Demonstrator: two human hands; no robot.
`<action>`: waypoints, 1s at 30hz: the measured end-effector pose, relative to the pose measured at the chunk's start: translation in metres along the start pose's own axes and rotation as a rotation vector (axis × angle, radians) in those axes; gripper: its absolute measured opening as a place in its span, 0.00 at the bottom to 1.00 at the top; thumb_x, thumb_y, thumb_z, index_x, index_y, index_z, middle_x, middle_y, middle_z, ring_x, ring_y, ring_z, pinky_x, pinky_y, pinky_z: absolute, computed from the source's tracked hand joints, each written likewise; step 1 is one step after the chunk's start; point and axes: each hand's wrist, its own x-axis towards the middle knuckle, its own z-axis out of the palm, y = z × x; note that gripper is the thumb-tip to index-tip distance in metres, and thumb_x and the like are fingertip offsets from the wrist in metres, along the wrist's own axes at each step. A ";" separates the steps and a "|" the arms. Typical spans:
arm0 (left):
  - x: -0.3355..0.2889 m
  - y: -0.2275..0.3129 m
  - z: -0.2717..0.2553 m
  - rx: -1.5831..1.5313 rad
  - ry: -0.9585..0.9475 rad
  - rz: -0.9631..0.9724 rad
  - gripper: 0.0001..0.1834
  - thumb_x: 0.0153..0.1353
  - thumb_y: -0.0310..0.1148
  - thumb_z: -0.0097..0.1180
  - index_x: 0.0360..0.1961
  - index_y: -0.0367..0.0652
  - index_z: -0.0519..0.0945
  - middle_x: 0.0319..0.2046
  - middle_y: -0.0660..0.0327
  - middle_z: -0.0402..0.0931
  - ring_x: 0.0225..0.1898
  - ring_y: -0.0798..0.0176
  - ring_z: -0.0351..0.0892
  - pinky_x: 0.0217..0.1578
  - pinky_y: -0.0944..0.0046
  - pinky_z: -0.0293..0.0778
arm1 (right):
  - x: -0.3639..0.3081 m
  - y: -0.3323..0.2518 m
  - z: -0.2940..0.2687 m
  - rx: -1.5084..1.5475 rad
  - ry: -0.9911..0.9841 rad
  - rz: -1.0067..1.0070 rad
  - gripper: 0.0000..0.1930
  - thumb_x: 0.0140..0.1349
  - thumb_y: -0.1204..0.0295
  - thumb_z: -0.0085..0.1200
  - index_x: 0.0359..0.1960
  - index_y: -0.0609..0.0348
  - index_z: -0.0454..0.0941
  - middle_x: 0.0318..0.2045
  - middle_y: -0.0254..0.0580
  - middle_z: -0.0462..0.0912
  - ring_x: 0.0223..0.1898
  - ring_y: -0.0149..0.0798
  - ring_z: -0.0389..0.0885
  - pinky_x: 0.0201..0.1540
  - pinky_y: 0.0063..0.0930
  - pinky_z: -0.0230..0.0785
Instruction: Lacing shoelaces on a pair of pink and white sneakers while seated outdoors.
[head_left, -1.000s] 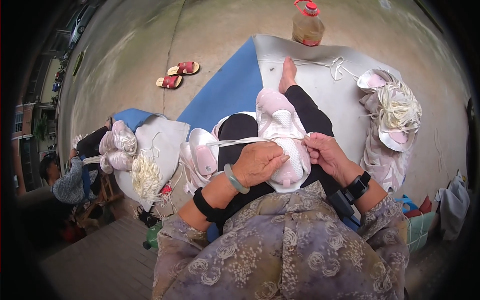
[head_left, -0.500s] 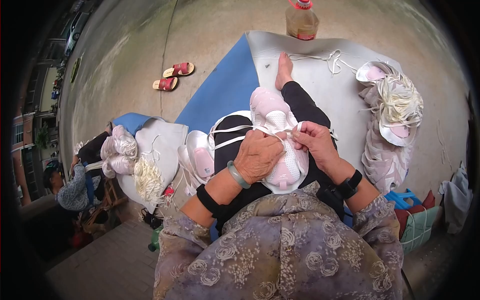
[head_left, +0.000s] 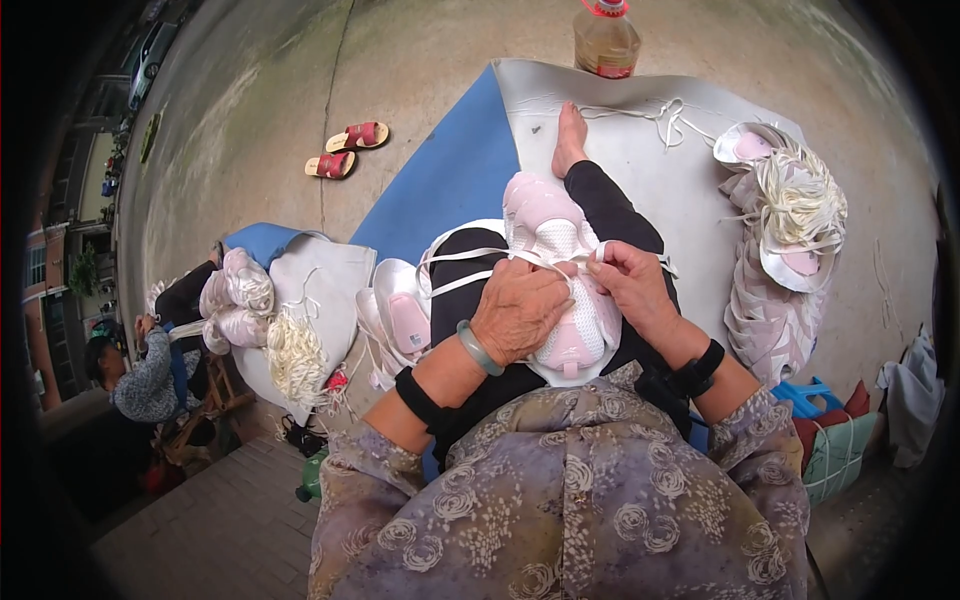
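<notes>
A pink and white shoe upper (head_left: 574, 342) lies across my lap, its white mesh facing up. White shoelaces (head_left: 468, 262) run across it and loop out to the left over my knee. My left hand (head_left: 522, 312) is closed over the middle of the upper, its fingers bent around a lace near the eyelets. Opposite it, my right hand (head_left: 632, 284) pinches a shoelace between thumb and forefinger at the upper's right edge. The two hands almost meet; the lace between their fingertips is partly hidden.
More pink uppers (head_left: 406, 318) lie by my left knee. On the right, a long stack of uppers (head_left: 770, 325) bears a bundle of cream laces (head_left: 800, 198). Red slippers (head_left: 332, 165), a large bottle (head_left: 606, 45) and a blue stool (head_left: 806, 398) stand around the mat (head_left: 640, 180). Another person (head_left: 155, 372) sits far left.
My hands stay at nearly the same place on the upper, with only slight finger movement. The person at far left has raised a hand toward their head.
</notes>
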 end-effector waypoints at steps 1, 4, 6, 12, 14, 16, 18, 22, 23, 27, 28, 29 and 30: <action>0.000 0.000 0.000 -0.001 0.001 -0.001 0.07 0.46 0.29 0.57 0.27 0.43 0.74 0.41 0.63 0.76 0.33 0.55 0.69 0.35 0.58 0.62 | -0.001 0.001 0.000 -0.029 0.001 -0.001 0.06 0.56 0.77 0.52 0.23 0.63 0.70 0.19 0.27 0.69 0.22 0.18 0.64 0.23 0.15 0.59; 0.000 0.000 -0.002 -0.014 0.002 -0.005 0.07 0.46 0.29 0.57 0.27 0.43 0.73 0.41 0.63 0.76 0.33 0.55 0.69 0.35 0.58 0.62 | -0.003 0.007 0.003 -0.115 0.053 -0.058 0.04 0.53 0.78 0.53 0.23 0.62 0.70 0.19 0.32 0.70 0.22 0.25 0.67 0.25 0.19 0.61; -0.001 0.000 -0.002 0.000 -0.014 -0.015 0.06 0.45 0.28 0.57 0.26 0.43 0.74 0.41 0.62 0.76 0.34 0.55 0.70 0.36 0.59 0.62 | -0.001 0.004 0.004 -0.299 0.055 -0.218 0.03 0.52 0.78 0.52 0.24 0.62 0.70 0.20 0.36 0.70 0.23 0.31 0.69 0.26 0.23 0.63; -0.006 0.007 -0.006 -0.060 0.155 -0.133 0.06 0.47 0.27 0.57 0.29 0.41 0.79 0.37 0.59 0.77 0.33 0.54 0.72 0.35 0.60 0.64 | 0.004 0.003 0.014 -0.794 -0.011 -0.585 0.04 0.49 0.78 0.50 0.27 0.61 0.68 0.25 0.47 0.71 0.29 0.49 0.73 0.32 0.37 0.65; -0.006 0.008 -0.010 -0.026 0.227 -0.150 0.06 0.53 0.29 0.56 0.31 0.39 0.78 0.27 0.59 0.74 0.26 0.61 0.72 0.28 0.63 0.66 | 0.004 0.004 0.011 -0.676 0.021 -0.459 0.04 0.49 0.78 0.50 0.27 0.61 0.68 0.25 0.47 0.71 0.29 0.50 0.73 0.32 0.37 0.65; -0.011 0.010 -0.010 -0.412 0.311 -0.443 0.08 0.59 0.33 0.53 0.30 0.38 0.78 0.19 0.63 0.69 0.19 0.69 0.69 0.21 0.67 0.64 | 0.004 0.007 0.010 -0.610 0.028 -0.396 0.04 0.50 0.77 0.50 0.27 0.61 0.68 0.24 0.47 0.71 0.28 0.49 0.73 0.32 0.36 0.65; -0.013 0.013 -0.010 -0.547 0.355 -0.527 0.09 0.60 0.33 0.51 0.30 0.39 0.76 0.18 0.64 0.69 0.17 0.71 0.67 0.19 0.69 0.63 | 0.002 0.005 0.012 -0.509 0.071 -0.330 0.06 0.51 0.75 0.52 0.27 0.62 0.68 0.24 0.46 0.71 0.26 0.46 0.73 0.31 0.34 0.66; -0.017 0.016 -0.018 -0.912 0.402 -0.701 0.12 0.66 0.37 0.43 0.30 0.40 0.72 0.16 0.70 0.69 0.14 0.80 0.63 0.15 0.77 0.60 | -0.004 -0.009 0.002 -0.663 0.088 -0.189 0.09 0.52 0.71 0.56 0.24 0.60 0.67 0.20 0.44 0.72 0.22 0.39 0.72 0.26 0.29 0.64; -0.017 0.017 -0.020 -0.982 0.381 -0.728 0.12 0.66 0.38 0.43 0.30 0.41 0.71 0.16 0.69 0.70 0.14 0.79 0.64 0.15 0.78 0.61 | -0.008 -0.013 0.000 -0.693 0.112 -0.161 0.09 0.52 0.71 0.56 0.25 0.60 0.69 0.18 0.38 0.71 0.20 0.32 0.69 0.25 0.25 0.62; -0.016 0.021 -0.025 -1.223 0.398 -0.771 0.12 0.67 0.40 0.40 0.34 0.43 0.69 0.17 0.67 0.71 0.14 0.78 0.67 0.16 0.79 0.64 | -0.023 -0.039 0.016 -0.333 -0.126 -0.222 0.09 0.54 0.71 0.54 0.35 0.61 0.75 0.21 0.31 0.70 0.21 0.23 0.62 0.25 0.17 0.58; -0.018 0.021 -0.025 -1.223 0.403 -0.771 0.12 0.67 0.40 0.40 0.34 0.43 0.69 0.17 0.67 0.71 0.14 0.78 0.67 0.16 0.79 0.64 | -0.023 -0.043 0.022 -0.233 -0.273 -0.250 0.09 0.58 0.70 0.51 0.38 0.60 0.75 0.23 0.31 0.71 0.22 0.21 0.63 0.25 0.17 0.59; -0.020 0.021 -0.026 -1.247 0.428 -0.740 0.12 0.67 0.40 0.40 0.34 0.43 0.68 0.18 0.66 0.72 0.14 0.77 0.68 0.16 0.79 0.65 | -0.027 -0.052 0.026 -0.095 -0.394 -0.052 0.09 0.60 0.69 0.49 0.38 0.60 0.75 0.23 0.31 0.71 0.22 0.21 0.63 0.25 0.17 0.59; -0.020 0.020 -0.028 -1.274 0.449 -0.705 0.12 0.67 0.41 0.40 0.35 0.43 0.68 0.18 0.65 0.72 0.15 0.76 0.68 0.16 0.79 0.65 | -0.031 -0.061 0.028 0.042 -0.505 0.148 0.09 0.61 0.69 0.47 0.38 0.59 0.76 0.24 0.30 0.72 0.23 0.20 0.64 0.25 0.17 0.59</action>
